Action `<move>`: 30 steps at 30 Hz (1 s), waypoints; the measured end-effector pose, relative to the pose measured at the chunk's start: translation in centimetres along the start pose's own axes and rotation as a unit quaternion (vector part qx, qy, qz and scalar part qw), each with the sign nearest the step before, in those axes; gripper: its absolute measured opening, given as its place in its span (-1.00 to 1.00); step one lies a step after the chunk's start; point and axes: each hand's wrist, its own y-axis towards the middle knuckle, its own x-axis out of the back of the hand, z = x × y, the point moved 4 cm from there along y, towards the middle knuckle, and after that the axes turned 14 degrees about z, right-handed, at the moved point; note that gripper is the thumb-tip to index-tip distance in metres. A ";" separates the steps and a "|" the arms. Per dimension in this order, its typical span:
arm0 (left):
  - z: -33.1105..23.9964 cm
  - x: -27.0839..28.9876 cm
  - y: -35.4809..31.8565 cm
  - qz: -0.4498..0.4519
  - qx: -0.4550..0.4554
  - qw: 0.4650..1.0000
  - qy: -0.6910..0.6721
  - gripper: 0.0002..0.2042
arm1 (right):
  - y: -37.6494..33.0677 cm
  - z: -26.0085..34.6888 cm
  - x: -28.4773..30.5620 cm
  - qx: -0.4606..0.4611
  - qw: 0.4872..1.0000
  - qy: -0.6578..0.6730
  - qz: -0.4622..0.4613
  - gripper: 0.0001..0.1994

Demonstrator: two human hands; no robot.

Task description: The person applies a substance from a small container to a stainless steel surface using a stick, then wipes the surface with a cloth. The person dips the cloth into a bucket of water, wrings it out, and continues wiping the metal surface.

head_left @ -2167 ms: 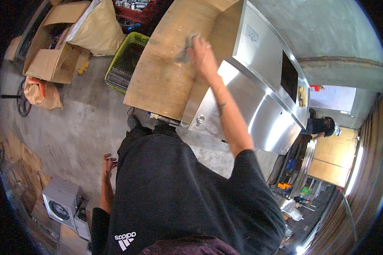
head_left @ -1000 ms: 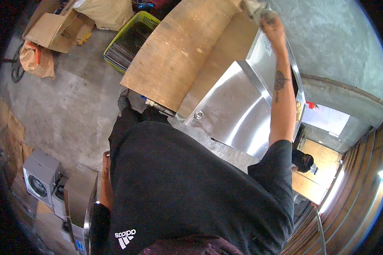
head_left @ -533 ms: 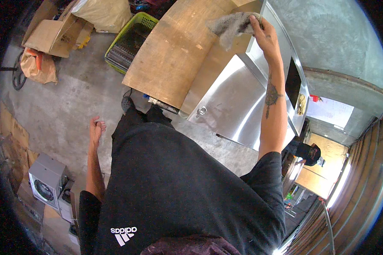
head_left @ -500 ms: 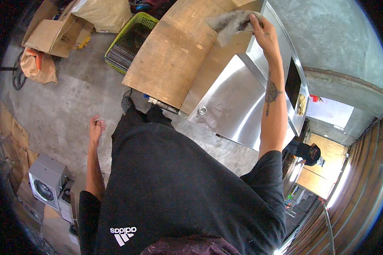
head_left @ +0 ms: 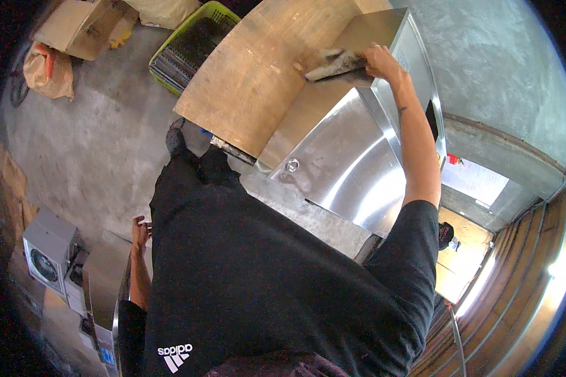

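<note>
At the upper right, my right hand [head_left: 382,63] is closed on a dirty grey rag [head_left: 336,66]. The rag hangs over the inner face of a stainless steel cabinet [head_left: 377,34], beside a brown wooden board [head_left: 245,69]. Below that hand, the cabinet's shiny door [head_left: 343,163] stands swung out, with a small round lock [head_left: 292,165] near its corner. My left hand [head_left: 141,232] hangs low at my side, fingers loosely bent and apart, holding nothing.
A green plastic basket [head_left: 160,74] with dark grids stands beyond the board. Cardboard boxes [head_left: 75,31] and a paper bag [head_left: 49,75] lie at the far left. A grey fan unit [head_left: 47,251] sits at lower left. Another person [head_left: 445,235] is partly visible at right.
My right hand has come down slightly with the rag, nearer the cabinet's inner face. My left hand has dropped closer to my body. The whole view has shifted a little.
</note>
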 end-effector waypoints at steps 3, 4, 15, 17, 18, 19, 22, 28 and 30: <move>0.8 -0.9 -0.8 0.037 -0.061 0.997 0.026 -0.30 | 0.2 0.5 1.1 0.011 0.999 0.036 0.034 -0.51; 0.7 -1.2 -0.6 0.035 -0.071 0.996 0.041 -0.35 | 0.1 0.8 1.3 0.012 0.997 0.051 0.049 -0.51; -1.3 -4.0 1.1 -0.017 -0.105 0.991 0.087 -0.46 | 0.0 2.9 3.6 0.031 0.993 0.064 0.097 -0.43; -1.1 -3.8 0.8 -0.020 -0.102 0.991 0.082 -0.42 | 0.1 3.2 3.9 0.021 0.993 0.063 0.100 -0.40; -1.2 -3.9 1.2 -0.014 -0.093 0.992 0.080 -0.40 | 0.3 2.3 2.4 0.029 0.992 0.063 0.105 -0.40; -1.0 -4.1 1.7 -0.017 -0.069 0.994 0.079 -0.42 | 0.6 1.1 1.3 0.037 0.991 0.062 0.110 -0.39; -1.5 -3.4 0.9 0.017 -0.094 0.994 0.056 -0.57 | 2.3 0.9 0.4 0.030 0.989 0.025 0.143 -0.41; -5.7 -2.3 1.7 -0.042 0.008 0.996 0.080 -0.56 | -4.3 6.2 4.4 0.051 0.898 0.369 -0.234 -0.57; -7.0 -0.7 2.7 -0.018 0.001 0.997 0.071 -0.48 | -7.7 9.8 5.0 0.114 0.843 0.453 -0.265 -0.55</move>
